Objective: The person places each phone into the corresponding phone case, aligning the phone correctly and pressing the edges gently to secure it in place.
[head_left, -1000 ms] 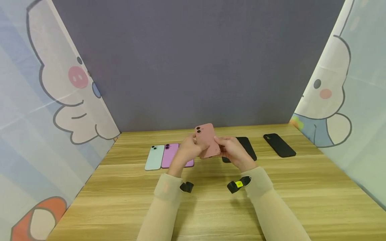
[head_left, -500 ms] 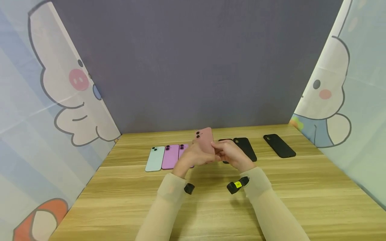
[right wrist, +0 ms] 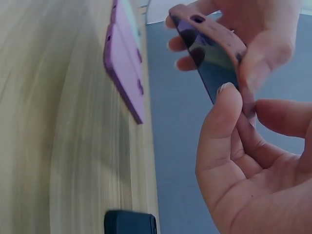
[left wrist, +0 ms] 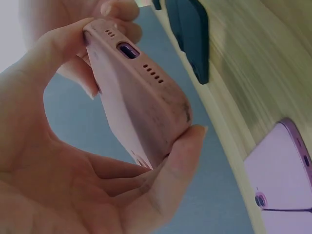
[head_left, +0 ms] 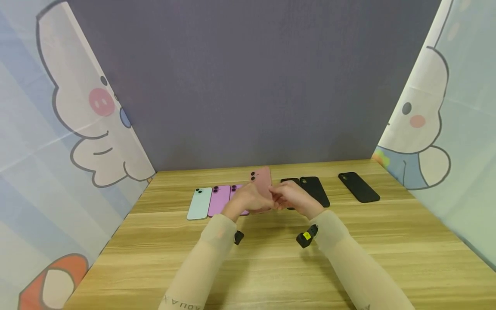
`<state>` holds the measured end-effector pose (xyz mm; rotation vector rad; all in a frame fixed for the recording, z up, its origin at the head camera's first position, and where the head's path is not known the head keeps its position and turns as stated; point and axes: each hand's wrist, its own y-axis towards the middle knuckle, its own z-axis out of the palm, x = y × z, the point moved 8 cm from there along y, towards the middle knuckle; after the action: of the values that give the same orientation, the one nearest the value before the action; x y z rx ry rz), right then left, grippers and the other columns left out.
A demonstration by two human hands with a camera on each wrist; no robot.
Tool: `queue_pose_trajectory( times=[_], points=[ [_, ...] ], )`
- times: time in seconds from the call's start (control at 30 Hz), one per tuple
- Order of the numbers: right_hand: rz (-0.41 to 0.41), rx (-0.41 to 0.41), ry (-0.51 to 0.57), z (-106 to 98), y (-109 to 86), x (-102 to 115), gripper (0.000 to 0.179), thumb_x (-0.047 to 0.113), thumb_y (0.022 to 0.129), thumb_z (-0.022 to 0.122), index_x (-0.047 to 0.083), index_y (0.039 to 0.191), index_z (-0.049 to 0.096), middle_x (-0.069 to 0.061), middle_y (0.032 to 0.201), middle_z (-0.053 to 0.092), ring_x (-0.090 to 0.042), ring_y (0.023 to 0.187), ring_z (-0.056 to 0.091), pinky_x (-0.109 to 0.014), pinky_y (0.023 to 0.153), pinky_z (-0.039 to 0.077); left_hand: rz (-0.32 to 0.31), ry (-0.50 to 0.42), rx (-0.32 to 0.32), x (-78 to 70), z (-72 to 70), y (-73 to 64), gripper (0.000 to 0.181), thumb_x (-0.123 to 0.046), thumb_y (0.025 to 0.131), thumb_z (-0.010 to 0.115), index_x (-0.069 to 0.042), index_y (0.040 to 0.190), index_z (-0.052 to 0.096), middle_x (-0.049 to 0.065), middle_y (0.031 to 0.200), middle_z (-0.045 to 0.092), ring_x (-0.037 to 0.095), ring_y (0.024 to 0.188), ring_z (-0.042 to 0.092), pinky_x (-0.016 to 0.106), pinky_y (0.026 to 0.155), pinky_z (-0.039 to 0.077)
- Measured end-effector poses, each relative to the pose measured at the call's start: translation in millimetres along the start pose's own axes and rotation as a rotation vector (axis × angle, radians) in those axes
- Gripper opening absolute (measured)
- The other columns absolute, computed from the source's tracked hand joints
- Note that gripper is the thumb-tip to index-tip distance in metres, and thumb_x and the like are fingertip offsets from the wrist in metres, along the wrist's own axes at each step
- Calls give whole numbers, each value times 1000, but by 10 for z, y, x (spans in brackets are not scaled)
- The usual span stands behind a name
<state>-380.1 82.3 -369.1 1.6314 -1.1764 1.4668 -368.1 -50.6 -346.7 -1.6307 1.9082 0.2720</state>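
Note:
A phone in a pink case (head_left: pixel 261 178) is held up over the middle of the table, its camera end pointing away from me. My left hand (head_left: pixel 249 200) grips the lower end across its width, fingers and thumb on opposite edges, as the left wrist view shows. With thumb and fingers my right hand (head_left: pixel 295 198) pinches a lower corner. In the right wrist view the case's pink rim (right wrist: pixel 222 34) bows away from the phone's dark glossy screen (right wrist: pixel 212 68). The case's port cutout (left wrist: pixel 128 50) faces the left wrist camera. My hands hide part of the lower end.
Left of my hands lie a pale mint phone (head_left: pixel 199 203) and two purple phones, one outer (head_left: pixel 219 201) and one partly covered (head_left: pixel 234 191). On the right are black phone cases: one partly hidden (head_left: pixel 289 181), one beside it (head_left: pixel 314 191), one farther right (head_left: pixel 358 187). A grey panel (head_left: pixel 252 86) stands behind.
The pink-cased phone has come slightly lower and stands straighter. My left hand has shifted from its left edge and back to the lower end. The right hand stays near the lower right corner.

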Motion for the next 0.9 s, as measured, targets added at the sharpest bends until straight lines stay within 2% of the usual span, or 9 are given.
queue_pose_trajectory(
  times=[0.17, 0.27, 0.43, 0.6, 0.77, 0.9],
  points=[
    [24, -47, -80, -103, 13, -48, 30, 21, 107, 52, -5, 103, 66, -11, 83, 64, -17, 65, 61, -46, 74, 59, -17, 25, 11, 49, 15, 37, 43, -41, 78, 80, -20, 57, 49, -7, 49, 39, 10, 45, 36, 27, 45, 32],
    [35, -100, -160, -180, 18, -96, 28, 19, 105, 53, -4, 98, 68, -12, 80, 64, -18, 63, 61, -47, 73, 59, -36, 22, 13, 89, 42, 67, 45, -42, 77, 81, -21, 52, 50, -7, 47, 41, 10, 45, 38, 27, 45, 31],
    [22, -150, -304, -271, 27, -148, 26, 16, 103, 55, 2, 87, 69, -11, 75, 63, -21, 63, 62, -46, 68, 60, -54, 66, -32, 127, 43, 139, 38, -38, 75, 76, -22, 49, 53, -7, 45, 43, 10, 44, 41, 26, 43, 29],
    [40, -177, -396, -384, 16, -185, 28, 19, 104, 55, -1, 89, 68, -14, 77, 64, -23, 62, 63, -44, 67, 59, -64, 84, -70, 115, 27, 230, 32, -32, 73, 73, -21, 51, 52, -6, 45, 40, 10, 42, 34, 26, 42, 25],
    [82, -204, -488, -498, 2, -214, 27, 17, 105, 54, -6, 101, 67, -14, 78, 64, -20, 59, 61, -43, 66, 59, -44, 151, -89, 81, 37, 313, 39, -36, 75, 73, -21, 49, 47, -7, 44, 37, 9, 42, 30, 25, 41, 23],
    [108, -209, -608, -588, -23, -234, 26, 17, 105, 55, -5, 97, 67, -9, 68, 60, -18, 54, 57, -42, 65, 59, -51, 207, -95, 86, 75, 368, 45, -43, 78, 76, -20, 50, 48, -6, 47, 39, 9, 43, 31, 24, 41, 24]
  ],
)
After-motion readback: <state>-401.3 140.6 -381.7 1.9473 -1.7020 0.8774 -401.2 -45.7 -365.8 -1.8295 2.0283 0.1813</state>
